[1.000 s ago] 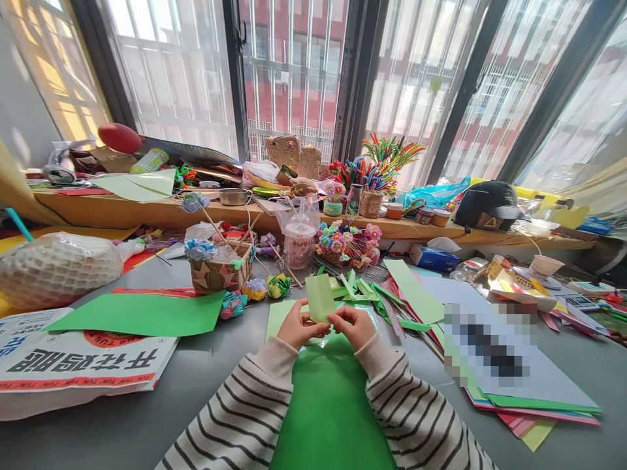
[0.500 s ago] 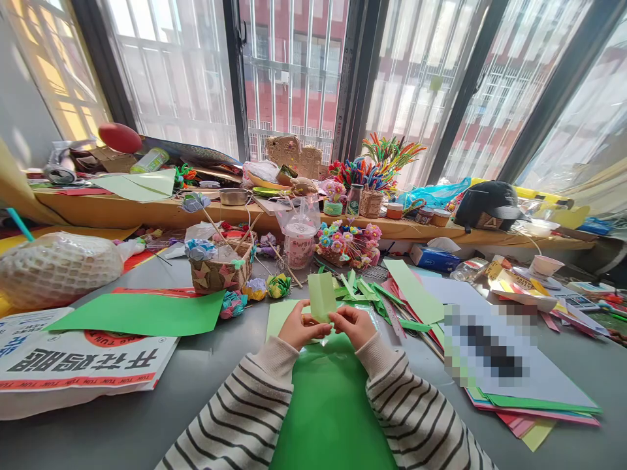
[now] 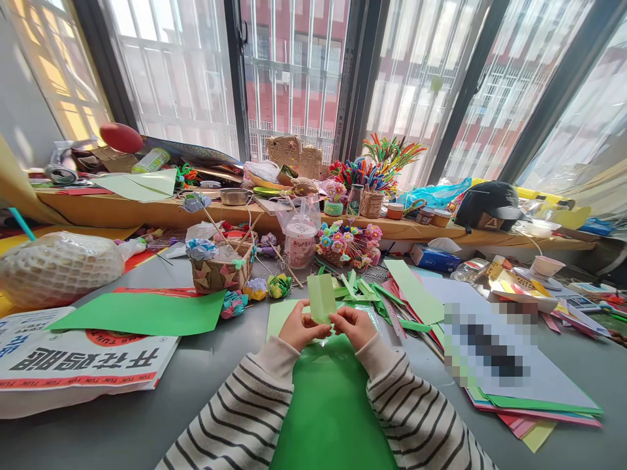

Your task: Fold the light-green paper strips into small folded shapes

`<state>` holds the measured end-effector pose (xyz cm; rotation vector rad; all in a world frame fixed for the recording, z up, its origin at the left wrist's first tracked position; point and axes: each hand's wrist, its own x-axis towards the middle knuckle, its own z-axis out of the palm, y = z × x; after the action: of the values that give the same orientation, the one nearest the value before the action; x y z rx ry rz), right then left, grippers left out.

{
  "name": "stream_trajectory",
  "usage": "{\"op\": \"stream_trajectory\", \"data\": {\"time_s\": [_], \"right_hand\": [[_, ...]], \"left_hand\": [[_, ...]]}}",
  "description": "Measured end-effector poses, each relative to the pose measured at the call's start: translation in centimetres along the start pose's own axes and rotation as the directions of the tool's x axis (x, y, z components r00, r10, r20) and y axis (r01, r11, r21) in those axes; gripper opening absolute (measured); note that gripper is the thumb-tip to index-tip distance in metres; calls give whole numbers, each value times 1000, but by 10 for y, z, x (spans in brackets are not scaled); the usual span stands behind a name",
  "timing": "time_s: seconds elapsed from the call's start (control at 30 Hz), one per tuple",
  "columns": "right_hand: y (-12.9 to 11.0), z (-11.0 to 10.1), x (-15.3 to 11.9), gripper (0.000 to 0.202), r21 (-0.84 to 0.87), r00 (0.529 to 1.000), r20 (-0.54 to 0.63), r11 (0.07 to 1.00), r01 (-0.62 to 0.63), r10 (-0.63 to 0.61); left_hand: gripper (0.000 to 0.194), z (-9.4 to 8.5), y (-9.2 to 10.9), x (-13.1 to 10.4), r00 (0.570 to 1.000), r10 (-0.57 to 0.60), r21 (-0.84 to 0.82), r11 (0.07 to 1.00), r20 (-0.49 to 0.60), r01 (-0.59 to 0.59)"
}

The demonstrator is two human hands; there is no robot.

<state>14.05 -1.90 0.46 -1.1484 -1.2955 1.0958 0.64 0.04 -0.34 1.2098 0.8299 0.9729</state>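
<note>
A small light green paper with creases stands upright between my hands, over the grey table. My left hand pinches its lower left edge between thumb and fingers. At the lower right corner, the thumb and forefinger of my right hand are closed on the same paper. Beneath my wrists lies a glossy green sheet. Another light green sheet is flat on the table behind my left hand. Folded green strips lie in a heap just beyond my right hand.
A woven basket with paper flowers stands left of centre, near a lidded cup. Stacked coloured paper lies at right. A green sheet covers part of a printed bag at left.
</note>
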Motion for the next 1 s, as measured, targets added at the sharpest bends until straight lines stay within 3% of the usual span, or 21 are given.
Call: {"op": "stream_trajectory", "data": {"time_s": [0.3,0.47,0.6,1.0], "right_hand": [[5,-3,2,27,15,999,28,1000,16,-16],[7,-5,3,23,-115,995,88,992,58,-48],[7,-4,3,23,-182,995,56,978,97,-88],[8,-6,2,21,-132,995,56,987,89,-83]], "left_hand": [[59,0,0,0,998,54,11,998,-36,-54],[63,0,-5,3,999,46,-14,999,9,-46],[65,-1,-11,5,998,49,-17,999,31,-48],[62,2,-1,0,998,59,8,998,33,-60]]}}
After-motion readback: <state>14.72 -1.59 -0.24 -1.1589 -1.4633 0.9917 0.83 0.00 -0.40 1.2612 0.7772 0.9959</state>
